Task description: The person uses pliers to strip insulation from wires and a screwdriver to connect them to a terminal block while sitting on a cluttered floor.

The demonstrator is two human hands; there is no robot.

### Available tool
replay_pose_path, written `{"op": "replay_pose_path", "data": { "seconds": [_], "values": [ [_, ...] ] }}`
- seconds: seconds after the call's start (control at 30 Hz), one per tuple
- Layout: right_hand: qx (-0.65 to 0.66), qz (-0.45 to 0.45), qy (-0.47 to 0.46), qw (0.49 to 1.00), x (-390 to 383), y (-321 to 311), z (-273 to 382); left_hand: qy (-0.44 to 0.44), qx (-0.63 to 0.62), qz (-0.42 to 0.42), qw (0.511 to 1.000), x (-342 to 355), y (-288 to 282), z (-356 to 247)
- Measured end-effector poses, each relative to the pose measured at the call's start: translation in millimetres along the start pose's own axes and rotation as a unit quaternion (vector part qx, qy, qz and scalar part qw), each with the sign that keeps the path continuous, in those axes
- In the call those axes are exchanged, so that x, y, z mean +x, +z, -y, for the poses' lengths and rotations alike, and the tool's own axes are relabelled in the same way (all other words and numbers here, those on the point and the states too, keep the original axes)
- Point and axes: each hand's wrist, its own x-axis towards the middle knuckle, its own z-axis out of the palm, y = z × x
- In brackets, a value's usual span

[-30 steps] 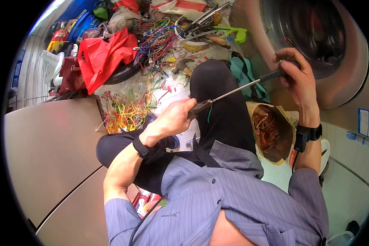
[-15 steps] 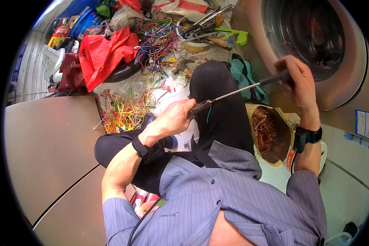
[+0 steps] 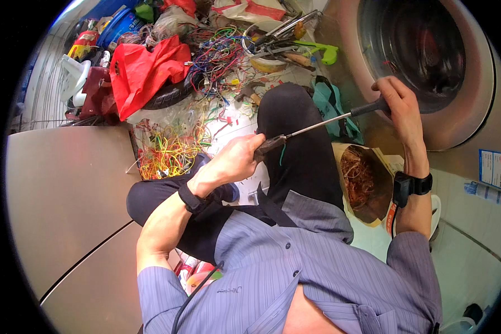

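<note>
Head view: the right hand (image 3: 398, 103) wraps the long screwdriver (image 3: 328, 118) by its handle, the left hand (image 3: 234, 161) pinches a dark piece (image 3: 270, 145) at its tip over the raised knee (image 3: 295, 122); best keep shaft straight, piece firmly braced.

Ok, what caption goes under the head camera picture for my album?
Left hand and right hand pull a stripped wire taut above a bag of copper strands.

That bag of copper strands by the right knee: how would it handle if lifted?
The bag of copper strands probably sags: its walls look thin and crumpled. Likely heavy for its size, since bare metal wire fills it. Its mouth gapes open, so tilting it might spill strands.
</note>
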Motion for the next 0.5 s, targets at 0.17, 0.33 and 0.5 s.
{"op": "replay_pose_path", "data": {
  "seconds": [0.17, 0.33, 0.5],
  "values": [
    [0.186, -0.030, -0.043, 0.981, -11.1, 23.0, 19.2, -0.017, 0.000, 0.002, 1.000, -2.1, -1.0, -0.4],
    [-0.060, 0.002, 0.053, 0.997, 7.2, 1.8, 1.9, -0.005, -0.007, -0.001, 1.000, -1.6, -3.7, -3.5],
    [0.130, -0.031, -0.069, 0.989, -6.9, 19.7, 11.3, 0.001, -0.008, -0.003, 1.000, -2.7, -0.9, 2.3]
  ]
}}
